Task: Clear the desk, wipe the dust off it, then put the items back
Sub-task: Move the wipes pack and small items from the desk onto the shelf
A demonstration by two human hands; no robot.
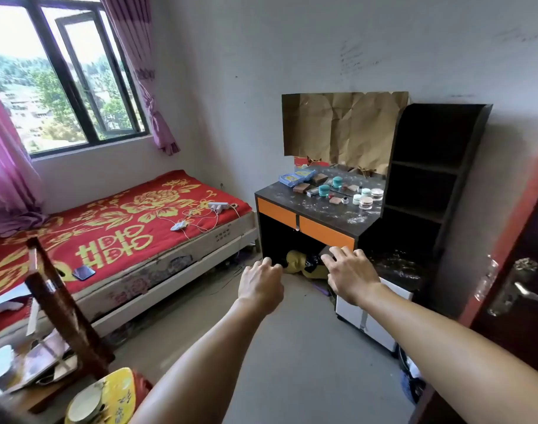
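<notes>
A dark desk (295, 201) with orange drawer fronts stands against the far wall, its top speckled with white dust. On it lie a blue packet (295, 176), teal jars (324, 190), small brown boxes (301, 187) and white and clear cosmetic jars (368, 198). Both arms stretch forward in mid-air, well short of the desk. My left hand (261, 284) has its fingers loosely curled and holds nothing. My right hand (348, 275) is spread, palm down, and holds nothing.
A bed (115, 228) with a red and gold cover, cables and a phone fills the left. A dark shelf unit (429, 179) adjoins the desk on the right, a white cabinet (368, 319) below it. A yellow bag (301, 263) lies under the desk. A door (512, 289) is at right.
</notes>
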